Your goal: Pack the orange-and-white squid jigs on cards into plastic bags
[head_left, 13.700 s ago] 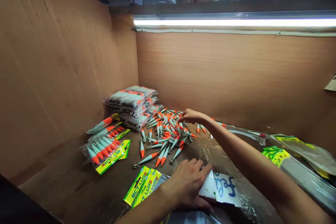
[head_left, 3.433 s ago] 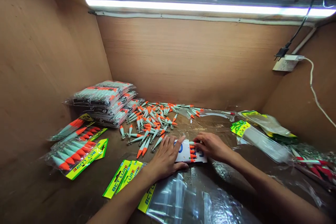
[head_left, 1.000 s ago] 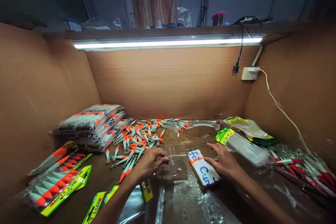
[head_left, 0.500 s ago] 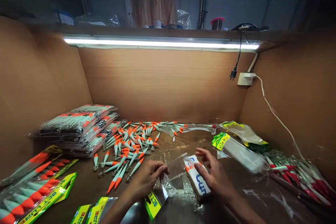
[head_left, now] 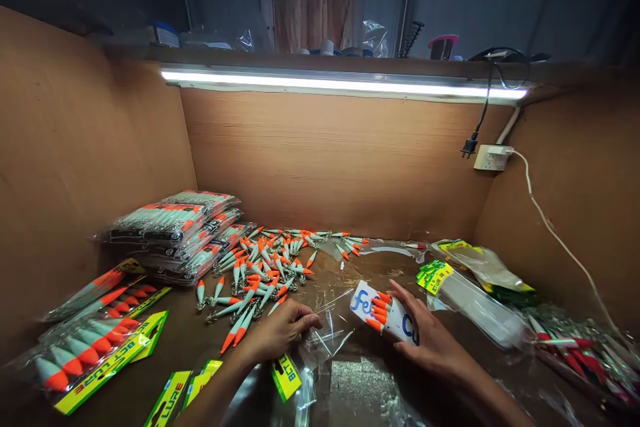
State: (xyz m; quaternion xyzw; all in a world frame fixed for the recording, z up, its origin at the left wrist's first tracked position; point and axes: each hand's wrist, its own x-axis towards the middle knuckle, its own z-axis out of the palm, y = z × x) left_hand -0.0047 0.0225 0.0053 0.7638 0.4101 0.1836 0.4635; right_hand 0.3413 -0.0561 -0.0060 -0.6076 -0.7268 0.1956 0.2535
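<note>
My right hand [head_left: 431, 341] grips a white block with blue lettering [head_left: 386, 313], lifted off the table and tilted, with several orange-tipped lures [head_left: 379, 307] lying across it. My left hand [head_left: 278, 335] pinches the mouth of a clear plastic bag [head_left: 325, 333] that has a yellow-green label [head_left: 286, 377], just left of the block. A loose heap of orange-and-pale-green lures [head_left: 265, 267] lies on the table beyond my left hand.
A stack of packed lure bags [head_left: 175, 230] stands at the back left, more filled packs [head_left: 95, 347] at the near left. Empty labelled bags [head_left: 470, 293] and red-tipped lures [head_left: 575, 347] lie at the right. Wooden walls surround the table; a socket [head_left: 493, 157] is on the right wall.
My right hand has lifted the white block with the lures and tilted it toward the bag. My left hand keeps hold of the clear bag. The camera has shifted slightly.
</note>
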